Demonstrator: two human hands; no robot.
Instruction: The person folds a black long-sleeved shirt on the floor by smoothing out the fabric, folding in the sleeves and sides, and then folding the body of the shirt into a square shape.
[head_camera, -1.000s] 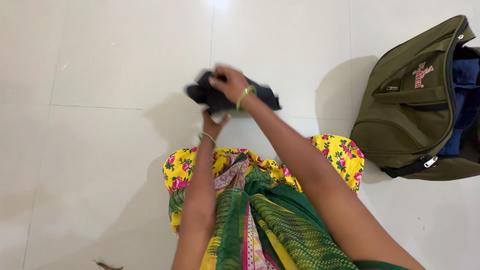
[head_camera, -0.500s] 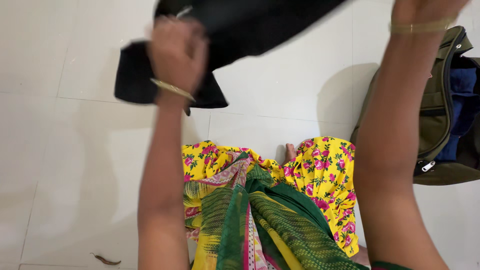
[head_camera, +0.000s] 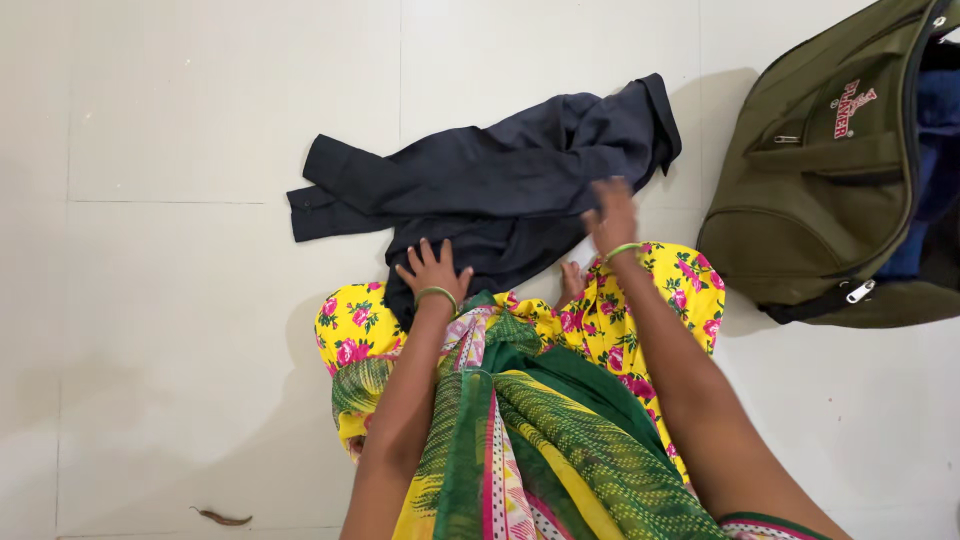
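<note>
A white tiled floor (head_camera: 200, 120) fills the room under her, glossy, with pale grout lines crossing it. On the right sits an olive-green duffel bag (head_camera: 820, 190), unzipped along its far edge, with dark blue cloth (head_camera: 935, 130) showing inside; it stands close to the person's knee but apart from the garment. The person is seated on the floor in a yellow floral skirt (head_camera: 660, 300) with a green patterned sari drape (head_camera: 560, 440) running down the lap.

Spread on the tiles just in front of the knees lies a dark navy shirt (head_camera: 500, 180), rumpled, its sleeves stretched out to the left and its collar end up towards the bag. Its near edge overlaps the skirt hem.

The left hand (head_camera: 434, 270) rests flat on the shirt's near edge, fingers spread wide, pressing down and not gripping anything. The right hand (head_camera: 612, 215) is at the shirt's right side, fingers loosely extended and blurred; it sits over the fabric edge, and whether it pinches the cloth I cannot tell. Each wrist wears a thin green bangle (head_camera: 436, 293).

Toes (head_camera: 572, 280) peek out between the skirt folds. A small brown dried leaf (head_camera: 222, 517) lies on the floor at the lower left.
</note>
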